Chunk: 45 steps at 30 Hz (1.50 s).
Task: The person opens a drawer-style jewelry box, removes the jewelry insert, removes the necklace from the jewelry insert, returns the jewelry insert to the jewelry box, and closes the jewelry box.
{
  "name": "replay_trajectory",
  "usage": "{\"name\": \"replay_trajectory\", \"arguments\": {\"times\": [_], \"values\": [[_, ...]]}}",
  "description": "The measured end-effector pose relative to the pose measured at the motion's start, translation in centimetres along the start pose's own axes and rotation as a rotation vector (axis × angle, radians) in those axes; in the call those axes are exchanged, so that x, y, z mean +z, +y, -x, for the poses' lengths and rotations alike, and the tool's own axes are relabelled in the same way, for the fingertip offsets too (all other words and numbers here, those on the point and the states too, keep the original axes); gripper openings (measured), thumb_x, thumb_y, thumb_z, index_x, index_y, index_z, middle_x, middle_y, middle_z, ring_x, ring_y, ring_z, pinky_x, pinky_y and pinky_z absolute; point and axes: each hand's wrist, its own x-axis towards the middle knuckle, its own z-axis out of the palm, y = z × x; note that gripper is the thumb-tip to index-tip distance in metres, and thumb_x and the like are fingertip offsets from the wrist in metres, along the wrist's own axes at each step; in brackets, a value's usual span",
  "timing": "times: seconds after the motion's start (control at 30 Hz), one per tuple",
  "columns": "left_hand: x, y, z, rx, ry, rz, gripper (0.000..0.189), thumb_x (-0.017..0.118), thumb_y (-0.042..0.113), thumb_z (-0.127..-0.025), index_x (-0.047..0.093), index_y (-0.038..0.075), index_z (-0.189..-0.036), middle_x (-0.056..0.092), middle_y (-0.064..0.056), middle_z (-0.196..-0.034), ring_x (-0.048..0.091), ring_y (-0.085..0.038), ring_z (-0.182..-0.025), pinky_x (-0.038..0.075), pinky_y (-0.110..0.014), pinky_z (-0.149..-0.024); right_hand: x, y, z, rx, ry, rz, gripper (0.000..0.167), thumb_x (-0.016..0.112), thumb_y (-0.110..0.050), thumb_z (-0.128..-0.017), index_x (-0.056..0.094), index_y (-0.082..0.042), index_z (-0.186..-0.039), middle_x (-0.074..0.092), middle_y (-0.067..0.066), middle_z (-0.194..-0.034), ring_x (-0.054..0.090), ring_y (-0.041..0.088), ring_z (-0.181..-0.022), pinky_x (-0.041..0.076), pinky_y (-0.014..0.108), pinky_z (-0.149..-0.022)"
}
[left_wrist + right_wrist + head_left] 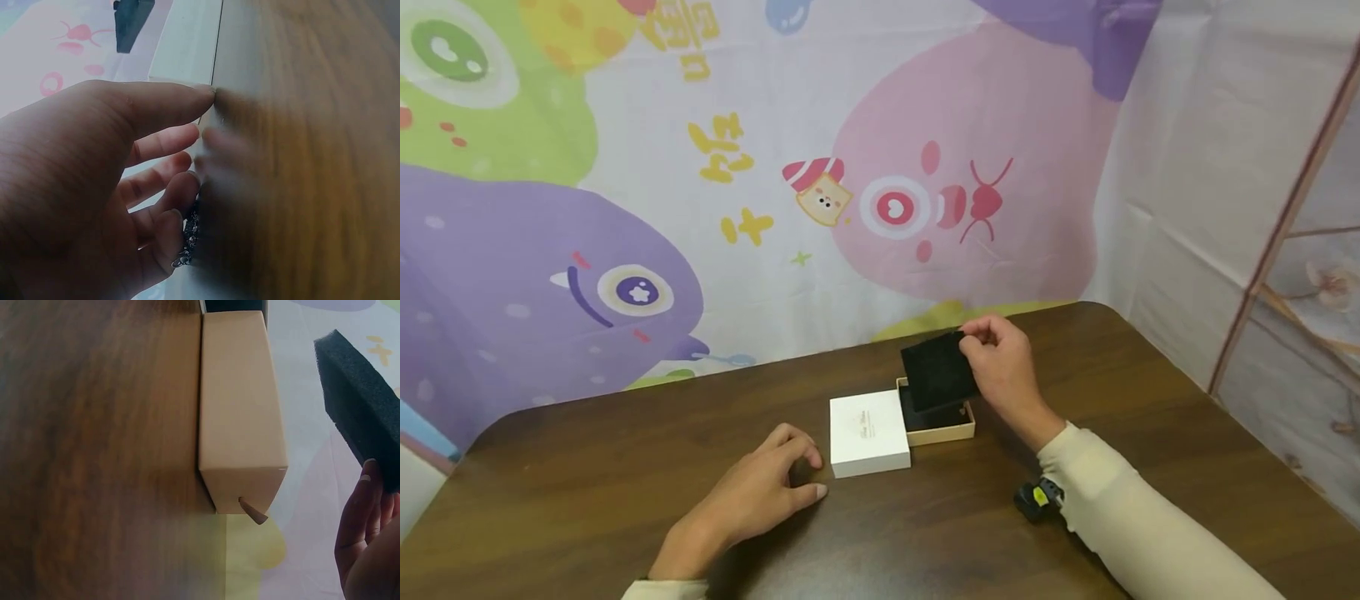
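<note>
My right hand (1003,367) pinches a black foam pad (936,371) by its corner, tilted over the tan drawer (942,435). The drawer sticks out from the right side of a white box sleeve (868,429) with small printing on top. Its dark inside shows partly below the pad. In the right wrist view the pad (359,394) looks thick, raised beside the drawer's wall (240,394). My left hand (760,487) rests on the table left of the sleeve, fingers loosely bent. A dark metal chain (192,231) lies at its last fingertips, hidden in the head view.
The brown wooden table (572,500) reaches back to a cartoon-printed cloth (760,167). A small ribbon tab (253,511) hangs from the drawer's end. A black device with a yellow-green label (1037,498) is strapped at the right wrist.
</note>
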Motion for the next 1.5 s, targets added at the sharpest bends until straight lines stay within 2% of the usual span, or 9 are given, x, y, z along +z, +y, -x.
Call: {"name": "replay_trajectory", "arguments": {"times": [0.23, 0.47, 0.77, 1.07, 1.5], "values": [[-0.07, 0.11, -0.20, 0.018, 0.006, -0.010, 0.021, 0.078, 0.034, -0.088, 0.060, 0.028, -0.097, 0.050, 0.011, -0.120, 0.054, -0.007, -0.078, 0.046, -0.039, -0.072, -0.27, 0.27, 0.14, 0.020, -0.008, 0.034, 0.010, 0.062, 0.000, -0.083, 0.069, 0.001, -0.090, 0.061, 0.011, -0.079, 0.052, 0.020, -0.074, 0.041, 0.025, -0.066], [0.39, -0.17, 0.15, -0.004, 0.006, -0.005, 0.019, 0.076, 0.031, -0.089, 0.060, 0.029, -0.097, 0.049, 0.013, -0.119, 0.052, -0.005, -0.073, 0.045, -0.036, -0.072, -0.11, 0.60, 0.25, 0.032, -0.038, 0.052, 0.010, 0.062, -0.002, -0.084, 0.070, 0.000, -0.091, 0.062, 0.011, -0.082, 0.053, 0.021, -0.076, 0.042, 0.026, -0.067], [-0.03, -0.06, -0.10, 0.002, 0.022, 0.002, 0.014, 0.072, 0.034, -0.092, 0.061, 0.028, -0.098, 0.051, 0.010, -0.120, 0.052, -0.006, -0.075, 0.045, -0.037, -0.071, -0.10, 0.46, -0.12, 0.027, -0.080, 0.087, 0.011, 0.062, -0.006, -0.087, 0.070, -0.002, -0.094, 0.061, 0.010, -0.083, 0.053, 0.023, -0.076, 0.043, 0.031, -0.068], [-0.20, 0.06, -0.30, 0.005, 0.041, 0.007, 0.010, 0.072, 0.028, -0.093, 0.061, 0.027, -0.095, 0.052, 0.009, -0.117, 0.055, -0.010, -0.085, 0.046, -0.038, -0.075, -0.29, 0.22, -0.29, 0.052, -0.098, 0.113, 0.012, 0.064, -0.008, -0.086, 0.069, -0.003, -0.095, 0.062, 0.010, -0.085, 0.055, 0.022, -0.079, 0.044, 0.034, -0.072], [0.14, -0.04, -0.14, -0.012, 0.047, 0.001, 0.011, 0.072, 0.027, -0.093, 0.061, 0.028, -0.093, 0.052, 0.012, -0.115, 0.056, -0.010, -0.087, 0.046, -0.039, -0.075, -0.16, 0.51, 0.15, 0.116, -0.193, 0.142, 0.015, 0.064, -0.011, -0.088, 0.069, -0.002, -0.098, 0.064, 0.010, -0.088, 0.056, 0.024, -0.081, 0.045, 0.036, -0.074]]}}
